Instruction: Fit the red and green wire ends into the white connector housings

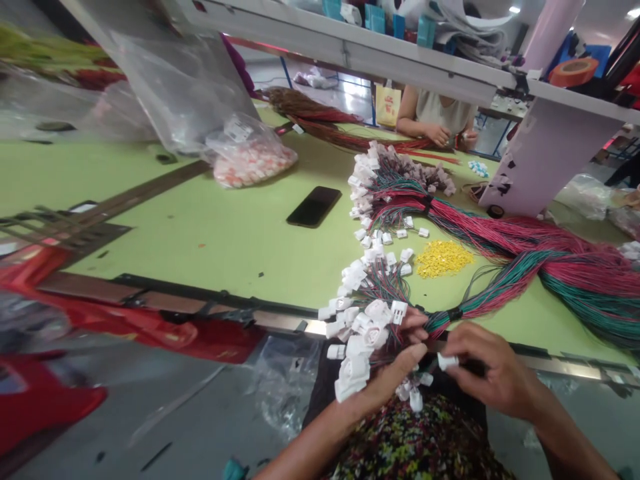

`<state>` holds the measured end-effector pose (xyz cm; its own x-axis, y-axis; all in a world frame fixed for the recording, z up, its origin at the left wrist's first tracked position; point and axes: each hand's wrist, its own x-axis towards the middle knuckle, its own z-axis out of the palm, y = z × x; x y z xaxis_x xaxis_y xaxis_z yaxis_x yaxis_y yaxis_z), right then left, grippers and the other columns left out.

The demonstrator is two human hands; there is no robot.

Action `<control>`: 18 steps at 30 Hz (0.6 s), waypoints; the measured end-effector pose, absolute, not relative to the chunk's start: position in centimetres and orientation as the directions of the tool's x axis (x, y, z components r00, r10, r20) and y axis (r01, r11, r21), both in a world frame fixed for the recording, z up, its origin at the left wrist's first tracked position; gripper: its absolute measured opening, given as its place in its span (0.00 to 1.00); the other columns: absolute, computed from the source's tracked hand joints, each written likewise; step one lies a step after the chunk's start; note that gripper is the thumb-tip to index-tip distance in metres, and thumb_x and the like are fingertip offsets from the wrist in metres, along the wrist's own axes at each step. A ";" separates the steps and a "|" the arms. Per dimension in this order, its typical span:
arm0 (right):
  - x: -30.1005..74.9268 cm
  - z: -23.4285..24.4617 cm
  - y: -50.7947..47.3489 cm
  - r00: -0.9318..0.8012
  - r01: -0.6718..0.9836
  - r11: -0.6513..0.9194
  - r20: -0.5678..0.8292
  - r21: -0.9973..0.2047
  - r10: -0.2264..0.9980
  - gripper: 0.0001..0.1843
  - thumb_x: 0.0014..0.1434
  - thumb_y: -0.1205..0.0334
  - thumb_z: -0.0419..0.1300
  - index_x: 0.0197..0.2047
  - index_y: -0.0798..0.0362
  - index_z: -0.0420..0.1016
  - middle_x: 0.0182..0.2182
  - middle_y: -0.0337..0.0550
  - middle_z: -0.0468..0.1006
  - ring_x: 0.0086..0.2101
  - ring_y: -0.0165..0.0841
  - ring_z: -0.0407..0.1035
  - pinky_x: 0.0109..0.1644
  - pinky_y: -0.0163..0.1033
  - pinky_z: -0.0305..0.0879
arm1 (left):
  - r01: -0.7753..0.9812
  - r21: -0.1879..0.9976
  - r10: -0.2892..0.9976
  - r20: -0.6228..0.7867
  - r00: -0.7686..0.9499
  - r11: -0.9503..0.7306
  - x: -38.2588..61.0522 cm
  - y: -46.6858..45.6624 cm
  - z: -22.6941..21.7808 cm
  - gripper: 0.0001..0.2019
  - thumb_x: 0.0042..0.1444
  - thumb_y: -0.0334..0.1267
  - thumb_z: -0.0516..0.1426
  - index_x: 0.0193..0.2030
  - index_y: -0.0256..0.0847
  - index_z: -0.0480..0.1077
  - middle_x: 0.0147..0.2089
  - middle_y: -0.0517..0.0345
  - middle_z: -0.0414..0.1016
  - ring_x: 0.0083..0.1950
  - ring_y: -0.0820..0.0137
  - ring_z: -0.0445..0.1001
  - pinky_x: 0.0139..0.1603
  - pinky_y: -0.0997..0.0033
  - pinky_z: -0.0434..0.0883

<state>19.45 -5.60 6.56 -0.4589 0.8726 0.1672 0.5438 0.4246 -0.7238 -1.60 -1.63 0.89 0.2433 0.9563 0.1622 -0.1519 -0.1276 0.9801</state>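
My left hand [403, 363] is closed round a bundle of thin wires at the table's front edge, and white plugs partly cover it. Many white plastic connectors [357, 357] fan out from that bundle over my left wrist. Between thumb and fingers, my right hand [493, 367] pinches one white connector [447, 361] just right of my left hand. The red and green wires [480, 308] run from the bundle back to the right, tied with a black band [454, 314]. A pile of small yellow pieces [444, 259] lies behind the bundle.
A second tied wire bundle [465, 217] with white connectors lies behind. A black phone [314, 207] and a clear bag of orange-white parts [255, 163] lie on the green table [215, 247]. Across the table a person [437, 117] works. A shelf [350, 50] spans above.
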 end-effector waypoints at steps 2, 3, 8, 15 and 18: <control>20.2 5.9 -6.5 -0.567 0.603 0.414 -0.001 -0.682 0.824 0.08 0.66 0.67 0.60 0.46 0.49 0.77 0.40 0.44 0.79 0.40 0.36 0.73 0.43 0.39 0.69 | -0.147 0.984 0.954 0.136 0.267 -0.099 -2.1 -1.9 1.1 0.15 0.66 0.49 0.57 0.51 0.45 0.78 0.42 0.54 0.80 0.29 0.71 0.74 0.36 0.68 0.76; 20.4 5.6 -6.8 -0.594 0.625 0.409 -0.066 -0.665 0.802 0.07 0.65 0.66 0.61 0.46 0.49 0.77 0.39 0.43 0.79 0.38 0.36 0.73 0.41 0.39 0.69 | -0.118 0.989 0.947 0.119 0.298 -0.087 -2.2 -1.9 1.4 0.16 0.69 0.49 0.53 0.50 0.45 0.78 0.38 0.56 0.80 0.26 0.72 0.71 0.33 0.69 0.74; 19.3 5.7 -6.0 -0.326 0.559 0.281 0.104 -0.780 0.939 0.11 0.67 0.55 0.64 0.50 0.47 0.77 0.40 0.42 0.78 0.30 0.31 0.68 0.33 0.36 0.66 | 0.055 0.981 0.896 0.147 0.420 -0.187 -1.6 -1.8 3.4 0.16 0.68 0.47 0.53 0.36 0.46 0.79 0.34 0.56 0.78 0.39 0.62 0.76 0.45 0.64 0.75; 16.7 6.6 -3.6 -0.132 0.168 0.291 0.271 -0.942 0.954 0.07 0.63 0.56 0.68 0.43 0.47 0.81 0.40 0.43 0.82 0.38 0.35 0.75 0.41 0.40 0.73 | 0.041 0.993 0.904 0.080 0.421 -0.107 -1.0 -1.8 4.5 0.06 0.56 0.43 0.62 0.31 0.45 0.76 0.32 0.54 0.77 0.32 0.61 0.73 0.35 0.64 0.77; 17.1 6.0 -3.3 -0.105 0.222 0.388 0.373 -0.895 0.922 0.06 0.62 0.62 0.70 0.43 0.46 0.81 0.40 0.42 0.83 0.42 0.35 0.77 0.47 0.41 0.74 | -0.038 0.999 0.938 0.004 0.347 0.010 -1.7 -1.9 4.0 0.09 0.55 0.46 0.65 0.36 0.44 0.79 0.35 0.50 0.81 0.38 0.58 0.78 0.44 0.61 0.79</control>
<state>17.06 -3.27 5.96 -0.1054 0.9217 0.3733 0.2222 0.3877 -0.8946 -1.68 -1.94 4.04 0.3475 0.9377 0.0039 -0.0377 0.0098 0.9992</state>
